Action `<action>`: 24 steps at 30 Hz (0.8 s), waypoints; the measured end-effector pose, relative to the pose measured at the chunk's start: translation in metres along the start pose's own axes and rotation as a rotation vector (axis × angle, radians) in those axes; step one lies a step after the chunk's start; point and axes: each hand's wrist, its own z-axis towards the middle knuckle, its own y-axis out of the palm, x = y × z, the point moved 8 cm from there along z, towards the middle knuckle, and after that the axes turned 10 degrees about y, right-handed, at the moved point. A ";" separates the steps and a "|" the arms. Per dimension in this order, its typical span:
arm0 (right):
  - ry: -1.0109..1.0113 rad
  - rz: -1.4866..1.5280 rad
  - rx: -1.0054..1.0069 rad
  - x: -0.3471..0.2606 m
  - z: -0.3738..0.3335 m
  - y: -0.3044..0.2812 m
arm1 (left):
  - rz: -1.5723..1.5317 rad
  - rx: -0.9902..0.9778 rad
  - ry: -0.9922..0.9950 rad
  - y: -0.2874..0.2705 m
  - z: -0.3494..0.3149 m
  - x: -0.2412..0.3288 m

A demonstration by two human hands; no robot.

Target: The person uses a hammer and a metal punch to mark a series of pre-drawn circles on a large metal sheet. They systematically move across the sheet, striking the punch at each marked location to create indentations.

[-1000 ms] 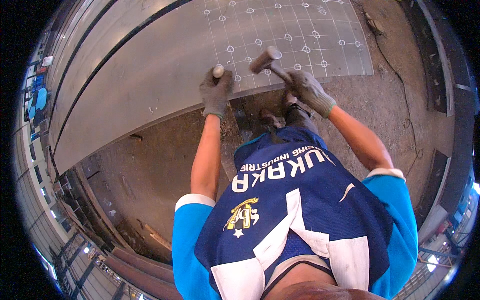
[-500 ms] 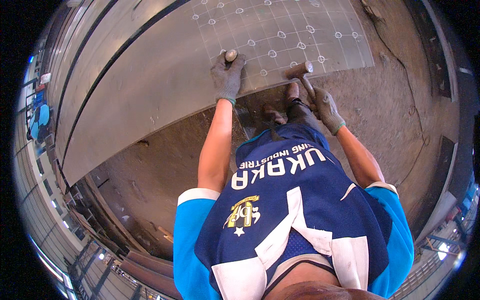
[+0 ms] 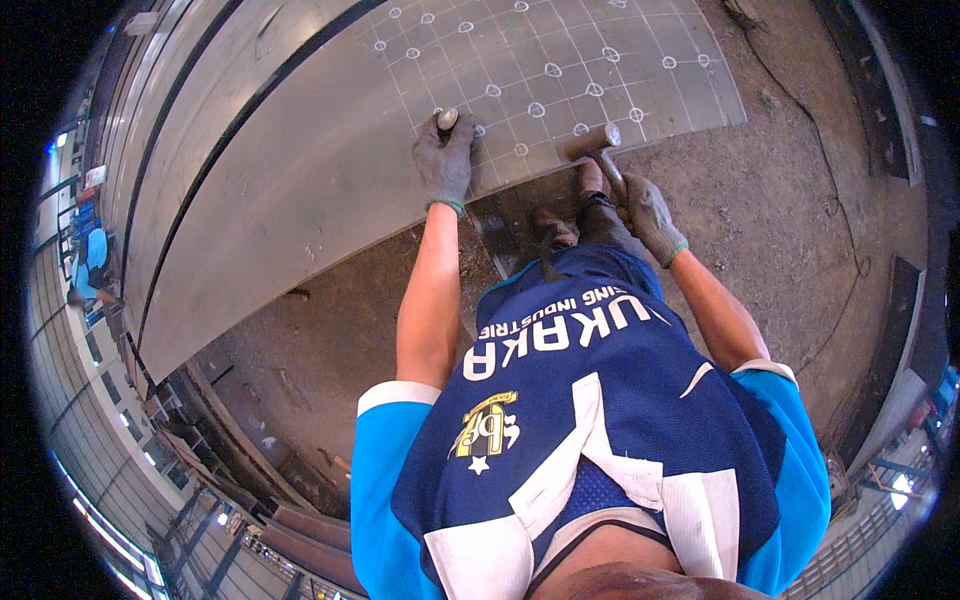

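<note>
My left hand [image 3: 443, 165], in a grey glove, is closed round a metal punch [image 3: 448, 118] on the steel sheet [image 3: 330, 180]. Only the punch's rounded, shiny head shows above the fingers; its tip is hidden. White chalk lines and small circles form a grid on the sheet, and the punch stands beside one of these circles. In my gloved right hand [image 3: 652, 220] is a hammer [image 3: 592, 143], gripped by its handle. The hammer's head hovers over or near the sheet's near edge, to the right of the punch and apart from it.
My shoes [image 3: 591, 178] are close to the sheet's near edge, on a brown dirt floor [image 3: 780, 190]. A thin cable [image 3: 800, 125] runs along the floor at right. Long metal pieces [image 3: 235, 440] lie at lower left. Another person in blue [image 3: 95, 250] is at far left.
The view has shifted slightly. Both hands keep their holds, and punch and hammer stay almost in place against the chalk marks. The person at far left has changed posture.
</note>
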 end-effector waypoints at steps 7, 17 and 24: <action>-0.180 -0.138 0.099 -0.011 -0.004 -0.004 | 0.022 0.034 0.000 -0.004 0.002 -0.015; -0.078 -0.107 0.027 -0.009 -0.003 -0.003 | 0.002 0.024 -0.023 -0.001 0.004 -0.024; -0.333 -0.393 -0.032 -0.073 0.001 -0.012 | 0.026 -0.025 0.042 -0.002 0.008 -0.033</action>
